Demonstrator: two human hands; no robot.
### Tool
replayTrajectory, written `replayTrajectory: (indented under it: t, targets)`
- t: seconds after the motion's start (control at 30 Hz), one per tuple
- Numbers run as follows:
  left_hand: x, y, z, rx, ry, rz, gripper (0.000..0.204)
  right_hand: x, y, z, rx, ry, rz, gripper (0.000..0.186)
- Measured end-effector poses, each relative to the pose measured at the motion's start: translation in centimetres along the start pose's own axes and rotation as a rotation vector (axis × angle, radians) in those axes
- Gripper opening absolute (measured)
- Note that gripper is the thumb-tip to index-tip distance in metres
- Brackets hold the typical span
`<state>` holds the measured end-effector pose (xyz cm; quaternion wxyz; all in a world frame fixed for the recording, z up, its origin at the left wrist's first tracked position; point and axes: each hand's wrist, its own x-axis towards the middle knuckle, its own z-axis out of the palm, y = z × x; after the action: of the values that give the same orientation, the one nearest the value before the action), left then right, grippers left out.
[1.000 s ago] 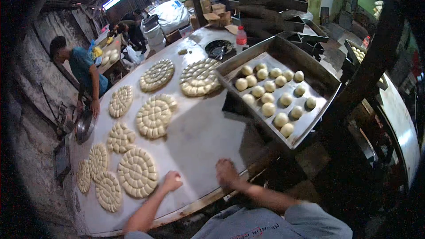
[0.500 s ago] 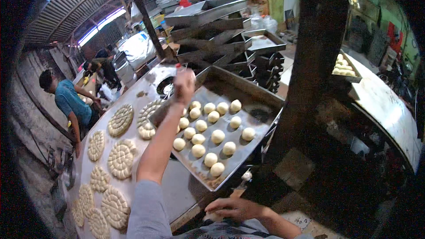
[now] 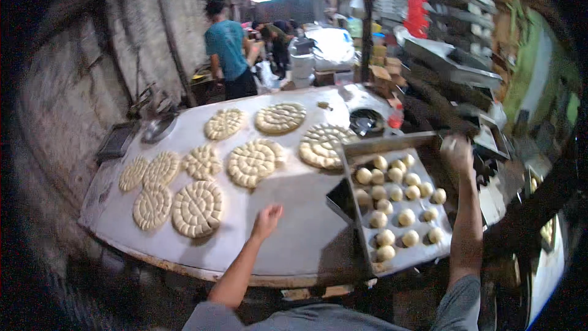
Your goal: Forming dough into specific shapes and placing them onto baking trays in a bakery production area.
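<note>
Over the bare middle of the pale table, my left hand (image 3: 267,220) hangs with loosely bent fingers, slightly blurred, and nothing shows in it. My right arm stretches forward, and my right hand (image 3: 458,153) is closed at the far right corner of a metal baking tray (image 3: 392,143); its fingertips are hidden. Several round dough balls (image 3: 406,217) lie spaced out on the tray's lining. Left of my left hand are several flat, segmented dough rounds, among them a scored one (image 3: 198,208) and a bigger one (image 3: 252,163) farther back.
A dark tray corner (image 3: 340,199) juts out beneath the baking tray's left side. Behind stand a black round object (image 3: 366,122), a red bottle (image 3: 395,114) and stacked metal trays (image 3: 450,64). A person in a teal shirt (image 3: 228,49) stands beyond the table's far edge.
The view has swung left. My left hand has come back from the tray's far side to above the table. My right hand has gone from near my body to the tray's far right corner.
</note>
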<state>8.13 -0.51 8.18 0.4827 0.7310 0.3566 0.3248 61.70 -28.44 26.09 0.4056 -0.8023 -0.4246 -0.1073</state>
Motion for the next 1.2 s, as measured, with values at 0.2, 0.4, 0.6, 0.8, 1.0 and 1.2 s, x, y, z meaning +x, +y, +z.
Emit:
replayTrajectory:
  t: [0.2,0.4,0.6,0.8,1.0,1.2]
  targets:
    - [-8.9,-10.1,-11.0,0.231,-0.041,-0.352,0.020,4.8,-22.1,17.7,0.444,-0.103,-0.259,0.010]
    - [-4.9,-13.2,-10.1,0.307,0.098,-0.076,0.015,1.5,-43.1,31.9,0.155,-0.340,-0.743,0.006]
    - [3.3,-16.0,-18.4,-0.270,0.050,-0.155,0.032,-17.5,-39.7,53.5,0.327,-0.650,-0.010,0.016]
    - [17.3,-25.2,-40.3,0.292,0.419,-0.305,0.021,-33.6,-39.0,50.6,-0.049,-0.377,-0.307,0.013]
    - [29.5,-41.3,-48.3,0.559,0.632,-0.583,0.054,-33.7,-40.7,51.3,-0.016,-0.310,0.052,0.010]
    - [30.4,-45.0,-48.1,0.155,0.900,-0.326,0.077,-33.7,-42.7,52.7,-0.024,-0.269,0.054,0.008]
